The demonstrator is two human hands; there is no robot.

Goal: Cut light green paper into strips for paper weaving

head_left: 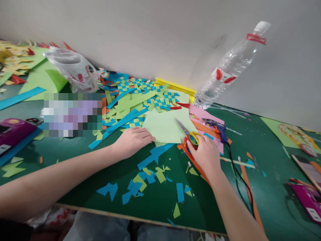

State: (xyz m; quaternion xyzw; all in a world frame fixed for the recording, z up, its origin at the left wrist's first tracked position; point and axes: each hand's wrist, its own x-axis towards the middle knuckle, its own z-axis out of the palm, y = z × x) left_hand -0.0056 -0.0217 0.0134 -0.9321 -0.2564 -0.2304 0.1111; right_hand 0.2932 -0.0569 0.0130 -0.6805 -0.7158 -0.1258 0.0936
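At the lower left corner of a pale green sheet of paper (167,125), my left hand (135,142) has its fingers closed together on the edge; the thumb is hidden. My right hand (207,152) grips a pair of scissors (185,129) by red and yellow handles. The blades look nearly together and point up and left, over the right part of the sheet. Behind the sheet lies a heap of woven blue and green paper pieces (152,90) with loose strips. Blue and green scraps (142,180) are scattered in front of my hands.
A clear plastic bottle (225,72) leans against the wall behind a blue glue gun (219,130), whose black cable runs past my right forearm. A white plastic bag (75,70) stands back left, near a pixelated patch. Purple devices (16,132) sit at both sides.
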